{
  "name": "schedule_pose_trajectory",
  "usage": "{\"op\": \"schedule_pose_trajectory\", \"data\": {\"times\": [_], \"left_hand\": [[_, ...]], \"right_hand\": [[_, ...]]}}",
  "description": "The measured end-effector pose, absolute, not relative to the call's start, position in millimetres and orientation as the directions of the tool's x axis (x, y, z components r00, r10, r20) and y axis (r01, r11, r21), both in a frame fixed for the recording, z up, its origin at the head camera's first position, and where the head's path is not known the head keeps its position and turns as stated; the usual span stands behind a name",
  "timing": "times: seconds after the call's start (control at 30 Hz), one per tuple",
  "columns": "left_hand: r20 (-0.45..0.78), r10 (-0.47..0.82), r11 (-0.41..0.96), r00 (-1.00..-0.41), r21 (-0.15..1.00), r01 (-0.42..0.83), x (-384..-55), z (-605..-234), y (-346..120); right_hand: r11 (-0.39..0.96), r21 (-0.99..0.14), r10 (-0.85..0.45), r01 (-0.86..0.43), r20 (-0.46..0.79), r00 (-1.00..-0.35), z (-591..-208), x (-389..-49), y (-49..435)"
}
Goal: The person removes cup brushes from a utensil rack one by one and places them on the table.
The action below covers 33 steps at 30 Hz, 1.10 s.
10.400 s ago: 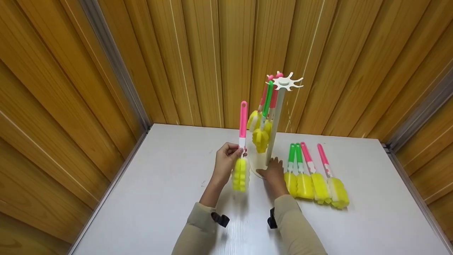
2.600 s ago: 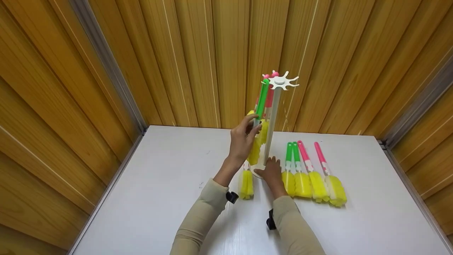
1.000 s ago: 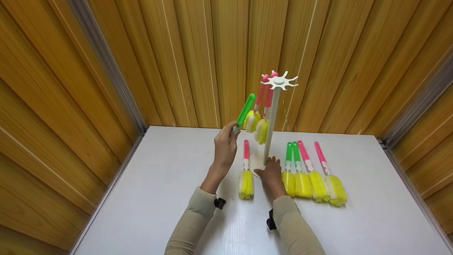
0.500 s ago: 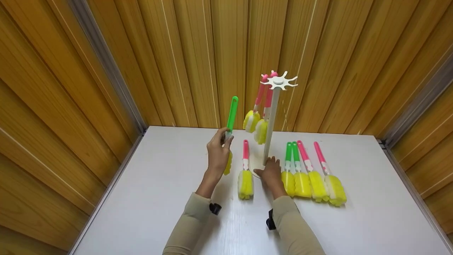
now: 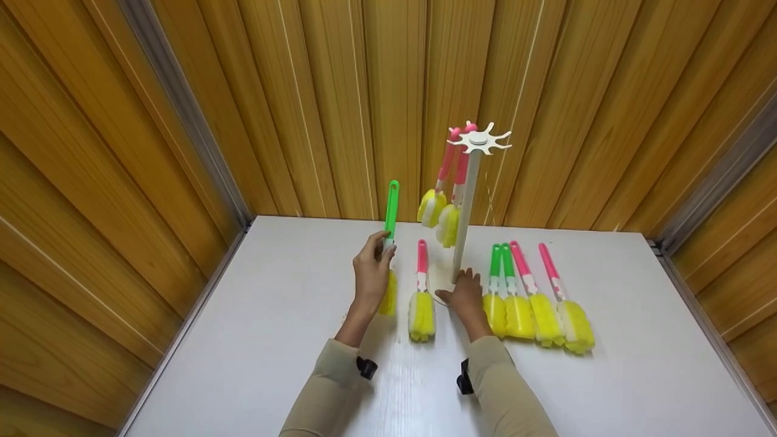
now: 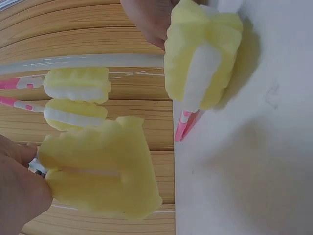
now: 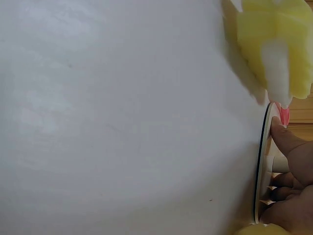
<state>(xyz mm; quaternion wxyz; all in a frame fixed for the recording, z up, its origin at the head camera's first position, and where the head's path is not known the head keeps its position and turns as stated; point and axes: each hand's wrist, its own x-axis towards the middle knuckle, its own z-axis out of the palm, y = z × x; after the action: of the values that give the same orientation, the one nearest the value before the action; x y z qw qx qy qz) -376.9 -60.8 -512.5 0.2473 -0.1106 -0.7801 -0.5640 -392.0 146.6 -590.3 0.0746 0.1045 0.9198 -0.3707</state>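
My left hand (image 5: 369,276) pinches the neck of a green-handled sponge bottle brush (image 5: 392,209), upright left of the stand. Its yellow sponge head (image 6: 98,171) hangs below my fingers in the left wrist view. Just right of it, a pink-handled bottle brush (image 5: 421,309) lies on the table. My right hand (image 5: 468,301) rests with extended fingers on the round base (image 7: 264,161) of a white stand (image 5: 466,224), by the foot of its pole. Two pink-handled brushes (image 5: 449,158) hang on the left side of the stand's star-shaped hook top (image 5: 478,141).
Several more sponge brushes (image 5: 519,315), with green or pink handles, lie side by side right of the stand, close to my right hand. The white table (image 5: 273,340) is bounded by wood-panelled walls (image 5: 340,109) at the back and sides.
The pink brush my left hand held earlier now lies on the table. My left hand has lifted the green one off the stand, carried it left and lowered it. The right hand keeps its place.
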Motion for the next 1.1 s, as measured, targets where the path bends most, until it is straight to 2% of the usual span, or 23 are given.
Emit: {"op": "schedule_pose_trajectory", "data": {"times": [0.47, 1.1], "left_hand": [[0.367, -0.077, 0.287, -0.927, 0.899, 0.332, -377, -533, -65], [0.194, -0.140, 0.236, -0.971, 0.959, 0.157, -386, -552, -75]], "right_hand": [[0.739, -0.642, 0.134, 0.206, -0.159, -0.978, -592, -392, 146], [0.743, -0.645, 0.135, 0.177, -0.114, -0.984, -596, -394, 148]]}}
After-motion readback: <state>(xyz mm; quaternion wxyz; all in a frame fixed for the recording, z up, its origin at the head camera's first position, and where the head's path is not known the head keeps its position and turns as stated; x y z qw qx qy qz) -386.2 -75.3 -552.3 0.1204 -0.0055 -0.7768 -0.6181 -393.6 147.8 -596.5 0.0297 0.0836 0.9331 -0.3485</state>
